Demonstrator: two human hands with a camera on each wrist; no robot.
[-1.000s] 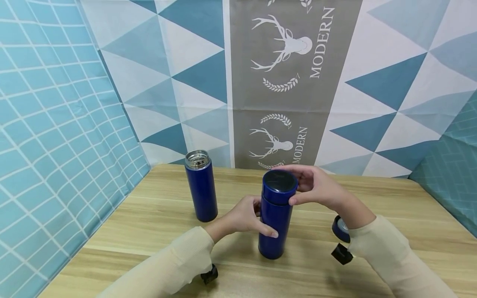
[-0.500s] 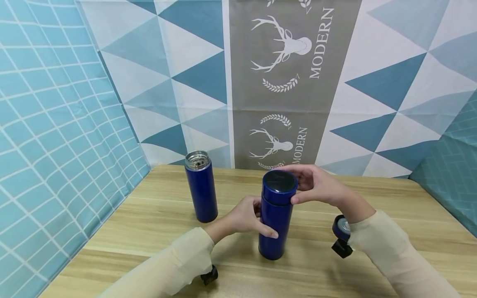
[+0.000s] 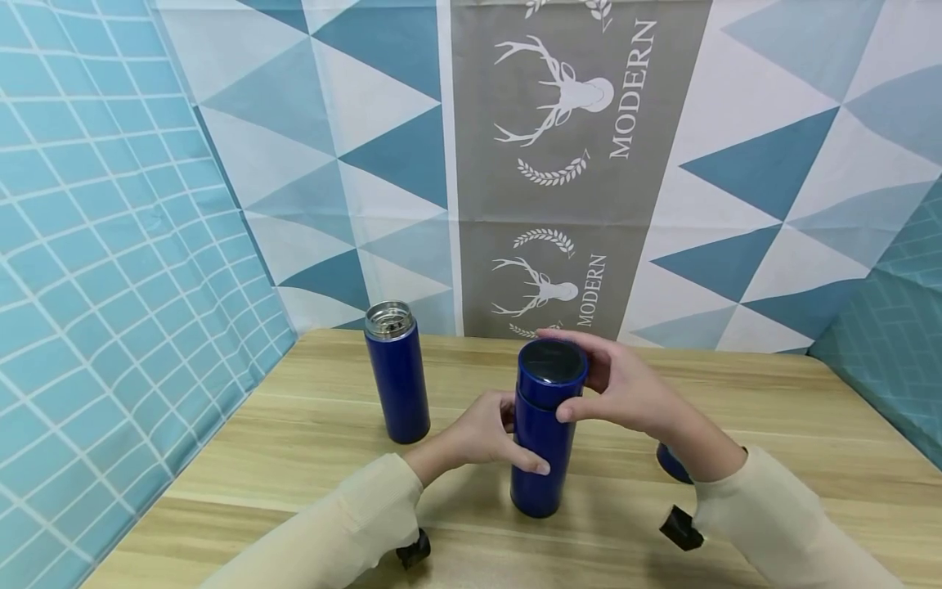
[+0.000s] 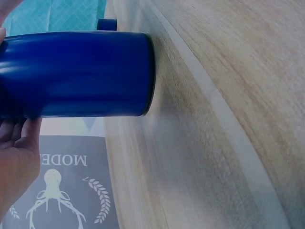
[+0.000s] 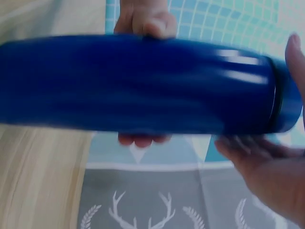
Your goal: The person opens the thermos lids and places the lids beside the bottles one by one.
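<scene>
A dark blue vacuum flask (image 3: pixel 540 466) stands upright on the table, capped by a lid (image 3: pixel 553 361) with a shiny black top. My left hand (image 3: pixel 478 431) grips the flask's body, thumb across its front and fingers behind. Around the lid curls my right hand (image 3: pixel 634 388), its thumb near the seam below the lid and its fingers on the far side. Both hands also flank the flask in the right wrist view. To the left stands a second blue flask (image 3: pixel 400 384), uncapped, its steel mouth showing.
A loose blue lid (image 3: pixel 671 466) lies on the wooden table (image 3: pixel 309 425) at the right, partly hidden by my right forearm. Black wrist cameras (image 3: pixel 682 529) hang under both sleeves. Behind the table rises a patterned cloth backdrop (image 3: pixel 397 164), with blue tiled cloth (image 3: pixel 96 245) at the left.
The right hand has turned around the lid, its thumb shifting left across the front. The left hand and both flasks keep their places.
</scene>
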